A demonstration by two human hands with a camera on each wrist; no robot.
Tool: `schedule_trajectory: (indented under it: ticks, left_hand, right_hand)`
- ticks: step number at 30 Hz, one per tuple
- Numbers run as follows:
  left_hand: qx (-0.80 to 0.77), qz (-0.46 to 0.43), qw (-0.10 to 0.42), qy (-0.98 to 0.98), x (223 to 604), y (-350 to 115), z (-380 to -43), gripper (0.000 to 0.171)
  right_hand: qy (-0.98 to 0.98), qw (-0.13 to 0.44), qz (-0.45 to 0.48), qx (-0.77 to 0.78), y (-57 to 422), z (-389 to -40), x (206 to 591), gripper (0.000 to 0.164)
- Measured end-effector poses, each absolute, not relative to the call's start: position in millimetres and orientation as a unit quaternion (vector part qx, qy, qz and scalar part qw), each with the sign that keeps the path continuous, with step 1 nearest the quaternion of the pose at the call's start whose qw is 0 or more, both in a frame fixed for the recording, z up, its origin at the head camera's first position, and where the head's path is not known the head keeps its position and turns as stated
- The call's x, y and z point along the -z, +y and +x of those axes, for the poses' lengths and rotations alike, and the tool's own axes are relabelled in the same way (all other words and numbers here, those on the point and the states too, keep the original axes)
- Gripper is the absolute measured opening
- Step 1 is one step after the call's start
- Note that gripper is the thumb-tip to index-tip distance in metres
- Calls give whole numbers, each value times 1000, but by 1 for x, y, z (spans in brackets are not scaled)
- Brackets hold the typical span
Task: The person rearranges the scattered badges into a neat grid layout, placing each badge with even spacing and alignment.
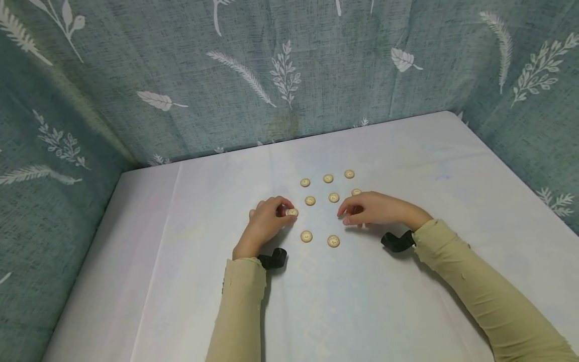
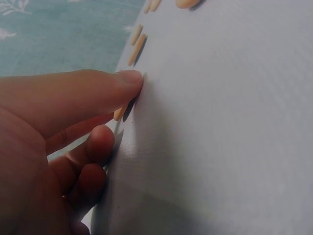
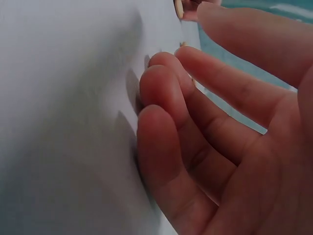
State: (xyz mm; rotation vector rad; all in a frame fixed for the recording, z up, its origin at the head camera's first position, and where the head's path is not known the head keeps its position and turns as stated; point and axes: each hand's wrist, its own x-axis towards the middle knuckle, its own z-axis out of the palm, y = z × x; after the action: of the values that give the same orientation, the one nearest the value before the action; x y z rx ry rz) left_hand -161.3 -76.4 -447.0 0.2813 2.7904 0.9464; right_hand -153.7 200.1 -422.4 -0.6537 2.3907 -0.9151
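A round, light wooden button is between the thumb and index finger of my left hand, which pinches it at the table surface. In the left wrist view the thumb covers most of that spot. My right hand hovers low over the table with loosely bent fingers and holds nothing. Beside it lies a wooden button, and another button is partly covered by the hand. Two buttons lie nearer me, one on the left and one on the right.
Farther back on the white tabletop sits a row of buttons: left, middle and right. One more button lies in front of them. A leaf-patterned green curtain stands behind the table and at its sides.
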Motion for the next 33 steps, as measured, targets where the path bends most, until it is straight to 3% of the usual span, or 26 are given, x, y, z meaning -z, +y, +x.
schedule_trajectory:
  ticks: [33]
  left_hand:
    - [-321,92,91,938,446,-75,-160,23]
  right_hand:
    - [889,216,-280,292,183,-141,423,18]
